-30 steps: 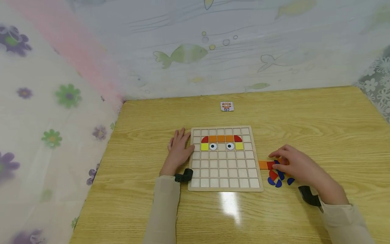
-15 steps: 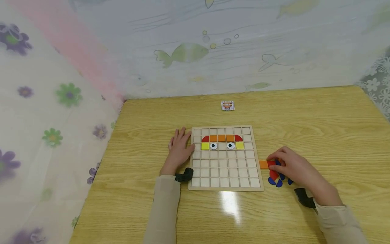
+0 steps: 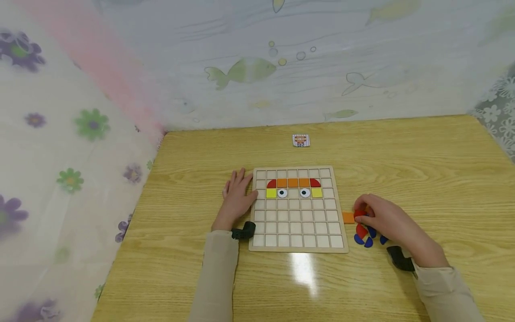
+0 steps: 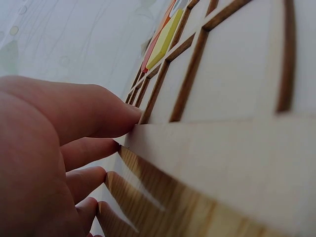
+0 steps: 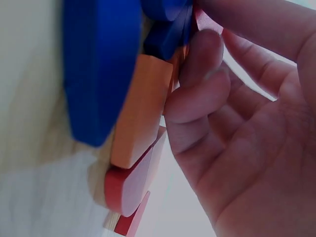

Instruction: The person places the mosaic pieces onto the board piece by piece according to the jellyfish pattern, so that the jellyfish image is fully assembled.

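On the desk point(image 3: 193, 165) lies the grid board point(image 3: 295, 228), with the left hand point(image 3: 236, 200) at its left edge. Loose pieces point(image 3: 361, 231) lie to its right, at the right hand point(image 3: 382, 218), and the card point(image 3: 301, 140) lies behind it.

Left hand point(image 3: 236, 200): touching the left edge of the board point(image 3: 297, 249)
Right hand point(image 3: 384, 218): pinching a red piece point(image 3: 359, 215)
Card point(image 3: 301, 140): far side of the table point(image 3: 418, 170)

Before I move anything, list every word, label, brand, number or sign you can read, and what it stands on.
No text can be read in any view.
Small printed card behind the wooden board: grid and coloured picture; any lettering is too small to read.
Left black wrist device, right black wrist device: nothing legible.
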A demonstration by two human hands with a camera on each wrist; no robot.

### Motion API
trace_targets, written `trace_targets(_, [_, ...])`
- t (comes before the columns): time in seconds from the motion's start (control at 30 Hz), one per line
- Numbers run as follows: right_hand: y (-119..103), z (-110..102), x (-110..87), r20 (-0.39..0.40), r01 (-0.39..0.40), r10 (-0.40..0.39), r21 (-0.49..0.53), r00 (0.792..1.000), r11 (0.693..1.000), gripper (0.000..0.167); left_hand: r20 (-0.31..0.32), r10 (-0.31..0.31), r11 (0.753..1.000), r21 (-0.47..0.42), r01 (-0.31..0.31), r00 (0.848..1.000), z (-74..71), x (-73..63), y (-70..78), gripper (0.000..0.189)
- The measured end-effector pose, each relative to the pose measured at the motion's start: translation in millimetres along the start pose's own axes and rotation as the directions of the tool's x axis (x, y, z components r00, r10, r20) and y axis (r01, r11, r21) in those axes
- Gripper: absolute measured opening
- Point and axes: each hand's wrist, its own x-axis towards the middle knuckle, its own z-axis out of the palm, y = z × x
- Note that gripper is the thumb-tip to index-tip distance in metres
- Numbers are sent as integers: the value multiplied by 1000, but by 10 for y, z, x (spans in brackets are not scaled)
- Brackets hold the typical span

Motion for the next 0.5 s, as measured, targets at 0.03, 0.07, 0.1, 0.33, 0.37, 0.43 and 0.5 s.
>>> trace_targets(0.03, [0,-5,11,5,1,-1,7,1000,1000,19,0,-1,1000,0,1,1000,-1,-2,2,56])
trace_targets(0.07, [-1,-11,20,5,4,-4,9,1000,1000,20,0,0,1000,-1,0,1000,0,-1,3,56])
trace_targets(0.1, [0,-15,27,0,9,-9,9,1000,1000,20,0,1,1000,-1,-1,1000,2,0,1,56])
trace_targets(0.33, [-68,-41,91,-92,56,-56,-2,994,998,20,1,-2,1000,-2,2,1000,0,3,0,56])
trace_targets(0.37, [-91,-39,109,-100,56,-56,2,993,998,19,0,-3,1000,-1,3,1000,1,3,0,55])
trace_targets(0.43, [-145,-29,155,-106,59,-58,11,993,998,20,-2,-3,1000,-4,3,1000,2,2,3,55])
trace_targets(0.5, [-207,-3,210,-101,60,-57,23,993,998,20,-2,-5,1000,-6,5,1000,4,2,2,55])
